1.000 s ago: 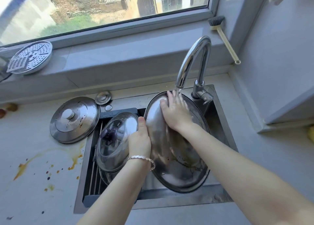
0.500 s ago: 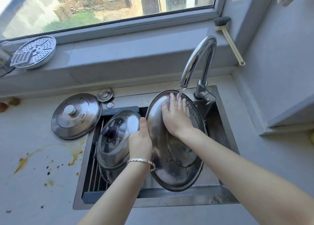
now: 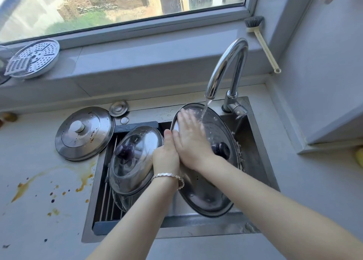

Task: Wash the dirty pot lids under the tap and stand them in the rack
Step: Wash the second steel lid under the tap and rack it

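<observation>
The left rim of the large lid [image 3: 208, 193] was gripped by the left hand [image 3: 166, 158]; the right hand [image 3: 189, 142] was laid flat on it, fingers straight. The lid was held tilted in the sink [image 3: 254, 153] beneath the running tap [image 3: 225, 67], beside a smaller lid [image 3: 135, 161] propped on the rack [image 3: 107, 202].

On the right hand [image 3: 191, 142] the fingertips [image 3: 184, 115] are smeared by motion, so their spread on the large lid [image 3: 208, 197] is unclear. The left hand [image 3: 166, 157] shows only thumb and back; its fingers lie behind that lid's rim. A second lid [image 3: 120, 201] under the glass lid [image 3: 141, 142] is mostly covered. A yellow object [image 3: 359, 157] is cut off by the right edge.
</observation>
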The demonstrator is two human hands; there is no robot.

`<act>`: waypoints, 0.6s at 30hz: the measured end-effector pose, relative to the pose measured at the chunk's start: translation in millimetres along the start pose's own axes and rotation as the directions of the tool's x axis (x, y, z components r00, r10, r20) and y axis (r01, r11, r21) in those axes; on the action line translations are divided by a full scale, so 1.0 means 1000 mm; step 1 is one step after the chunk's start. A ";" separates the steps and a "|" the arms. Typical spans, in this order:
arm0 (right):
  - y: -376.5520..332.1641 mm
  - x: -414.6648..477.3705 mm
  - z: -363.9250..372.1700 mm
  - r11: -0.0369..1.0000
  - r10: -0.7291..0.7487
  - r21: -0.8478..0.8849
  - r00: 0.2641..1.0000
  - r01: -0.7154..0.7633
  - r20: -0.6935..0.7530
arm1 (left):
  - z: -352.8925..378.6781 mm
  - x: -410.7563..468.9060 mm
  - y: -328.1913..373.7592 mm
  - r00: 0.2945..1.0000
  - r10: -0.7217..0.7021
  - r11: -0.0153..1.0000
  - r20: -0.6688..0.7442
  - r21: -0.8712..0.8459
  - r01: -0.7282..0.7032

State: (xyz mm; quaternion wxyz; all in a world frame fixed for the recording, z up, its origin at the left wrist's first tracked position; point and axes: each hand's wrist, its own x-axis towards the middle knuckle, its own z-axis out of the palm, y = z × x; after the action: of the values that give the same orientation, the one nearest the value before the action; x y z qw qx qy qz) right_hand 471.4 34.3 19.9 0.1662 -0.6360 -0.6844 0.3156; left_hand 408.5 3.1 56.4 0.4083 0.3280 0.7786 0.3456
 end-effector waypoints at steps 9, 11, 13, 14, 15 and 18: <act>0.062 0.074 -0.020 0.558 0.660 0.550 0.734 -0.621 0.160 | -0.010 -0.014 -0.015 0.971 0.239 0.971 -0.026 -0.022 -0.240; 0.076 0.075 -0.026 0.353 0.675 0.703 0.688 -0.618 0.266 | -0.012 -0.017 -0.018 0.960 0.278 0.959 -0.029 -0.053 -0.280; 0.082 0.077 -0.028 0.311 0.700 0.744 0.672 -0.591 0.241 | -0.013 -0.016 -0.020 0.957 0.286 0.954 -0.043 -0.081 -0.288; 0.081 0.078 -0.029 0.314 0.714 0.738 0.661 -0.597 0.230 | -0.014 -0.015 -0.021 0.958 0.283 0.953 -0.052 -0.095 -0.287; 0.077 0.080 -0.028 0.309 0.733 0.733 0.643 -0.607 0.224 | -0.013 -0.013 -0.022 0.959 0.276 0.953 -0.062 -0.110 -0.281; 0.048 0.078 -0.024 0.618 0.694 0.529 0.720 -0.581 -0.019 | -0.008 -0.003 -0.015 0.969 0.231 0.964 -0.087 -0.110 -0.240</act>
State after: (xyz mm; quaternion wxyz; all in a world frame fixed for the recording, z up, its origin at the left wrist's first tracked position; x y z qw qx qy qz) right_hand 512.9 115.9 -6.5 0.2722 -0.8053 -0.2857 0.4425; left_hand 399.7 -9.8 49.4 0.3546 0.3803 0.7263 0.4497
